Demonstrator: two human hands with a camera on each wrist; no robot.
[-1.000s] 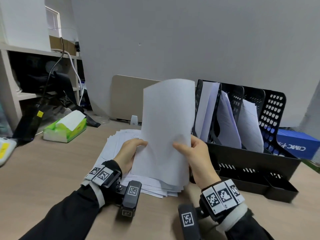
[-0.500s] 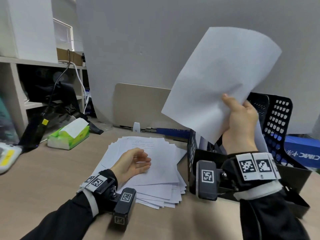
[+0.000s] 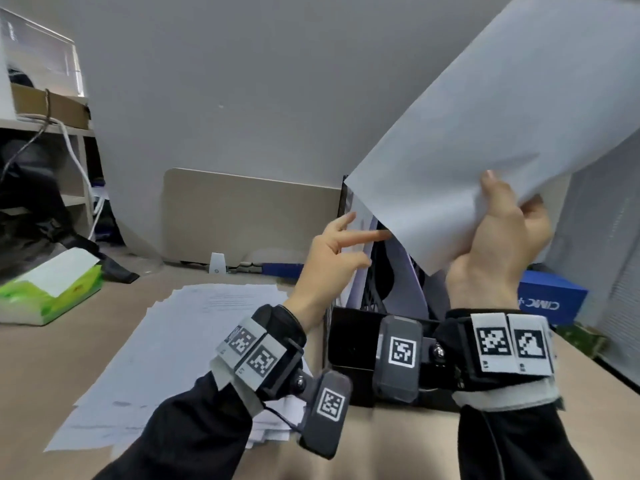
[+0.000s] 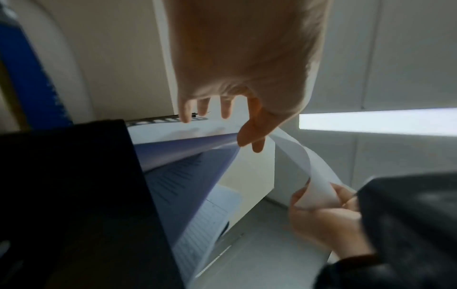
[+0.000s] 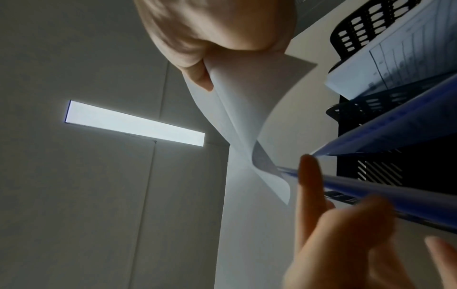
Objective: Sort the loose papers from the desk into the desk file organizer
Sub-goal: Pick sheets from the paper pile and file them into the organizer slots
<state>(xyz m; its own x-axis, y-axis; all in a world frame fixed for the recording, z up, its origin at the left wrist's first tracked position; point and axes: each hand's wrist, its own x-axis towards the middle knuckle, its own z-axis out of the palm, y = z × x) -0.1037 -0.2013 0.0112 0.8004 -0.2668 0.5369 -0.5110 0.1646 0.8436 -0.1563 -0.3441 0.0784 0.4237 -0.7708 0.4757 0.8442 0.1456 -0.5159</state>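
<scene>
Filing is under way but far from finished. Right hand (image 3: 498, 251) pinches one white sheet (image 3: 485, 133) by its lower edge, its grip closed on the paper, holding it tilted above the black desk file organizer (image 3: 349, 344). Left hand (image 3: 332, 251) has a relaxed, open grip; its straight fingers (image 4: 184, 109) touch the top edges of papers already standing in the organizer's near compartment, apparently parting them. Several sheets stand filed in the organizer (image 5: 395, 58). A sizeable loose stack of papers (image 3: 180, 341) lies on the tabletop (image 3: 52, 375) just left of the organizer, so most of the sorting appears left to do.
</scene>
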